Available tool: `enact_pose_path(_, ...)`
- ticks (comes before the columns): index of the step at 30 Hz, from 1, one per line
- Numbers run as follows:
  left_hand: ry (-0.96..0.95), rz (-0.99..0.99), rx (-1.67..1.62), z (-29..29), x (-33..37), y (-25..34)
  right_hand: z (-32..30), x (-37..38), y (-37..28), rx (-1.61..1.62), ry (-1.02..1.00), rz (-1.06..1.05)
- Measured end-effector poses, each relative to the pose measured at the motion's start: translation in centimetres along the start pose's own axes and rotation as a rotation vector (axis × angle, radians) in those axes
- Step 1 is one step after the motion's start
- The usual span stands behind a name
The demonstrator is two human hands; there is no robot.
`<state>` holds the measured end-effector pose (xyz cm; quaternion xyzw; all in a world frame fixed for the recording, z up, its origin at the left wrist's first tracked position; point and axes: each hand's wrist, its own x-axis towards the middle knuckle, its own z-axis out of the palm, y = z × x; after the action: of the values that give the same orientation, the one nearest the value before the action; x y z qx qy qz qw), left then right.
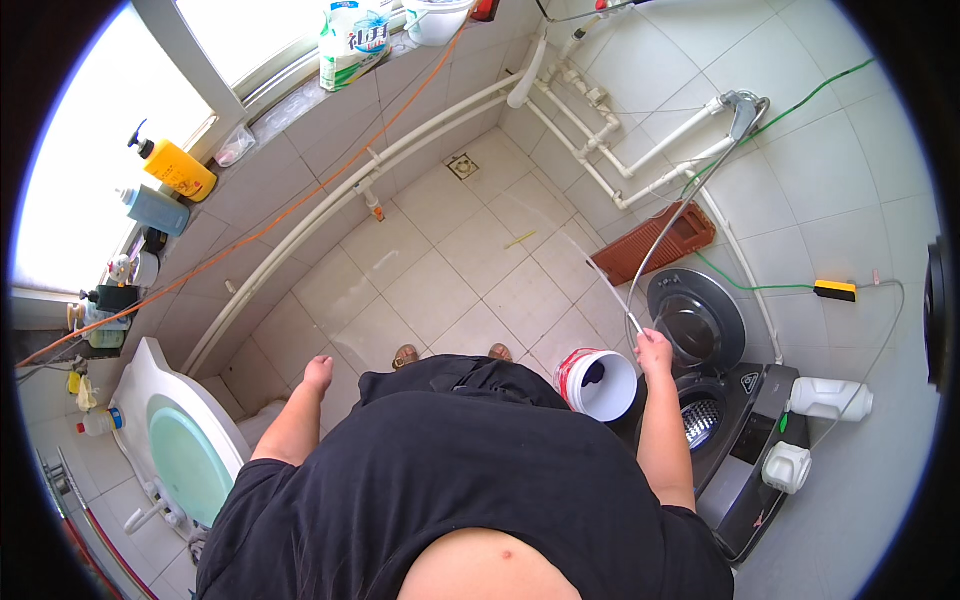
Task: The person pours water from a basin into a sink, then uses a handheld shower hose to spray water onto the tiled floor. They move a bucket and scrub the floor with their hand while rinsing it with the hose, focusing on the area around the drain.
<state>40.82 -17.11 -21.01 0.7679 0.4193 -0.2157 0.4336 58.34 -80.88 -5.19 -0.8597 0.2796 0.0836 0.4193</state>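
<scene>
My right hand [654, 354] is closed around the end of a grey hose [672, 232], which curves down from a tap [741, 112] on the wall pipes. A thin whitish streak, seemingly a water jet, runs from the hose end toward the tiled floor [437, 285]. Just left of that hand stands a white bucket [618, 386] with a red label and something dark inside. Closed in a loose fist, my left hand [318, 372] hangs over the floor with nothing visible in it.
The black washing machine [752, 430] stands right, its round door [697, 318] open, white jugs [830, 398] on top. A reddish-brown ridged board [655, 242] leans by the wall. Near the floor drain [462, 166] lies a yellow strip [520, 240]. A washbasin [187, 460] is left.
</scene>
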Motion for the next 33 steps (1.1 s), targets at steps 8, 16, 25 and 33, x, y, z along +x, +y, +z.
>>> enact_pose_path(8, -0.010, -0.003, -0.001, 0.1, 0.2, 0.1, 0.2, -1.2, 0.1, -0.002, -0.076, 0.025)
enact_pose_path(16, -0.019, -0.018, -0.015, -0.1, -0.3, 0.4, 1.3, -2.1, -0.8, 0.054, -0.084, -0.001)
enact_pose_path(25, -0.011, -0.017, -0.022, -0.1, 0.3, -0.8, 1.5, -2.8, -0.7, -0.080, -0.121, 0.036)
enact_pose_path(33, 0.011, 0.009, -0.010, -0.2, 0.9, -1.7, 4.6, -5.2, -2.4, -0.299, -0.384, -0.043)
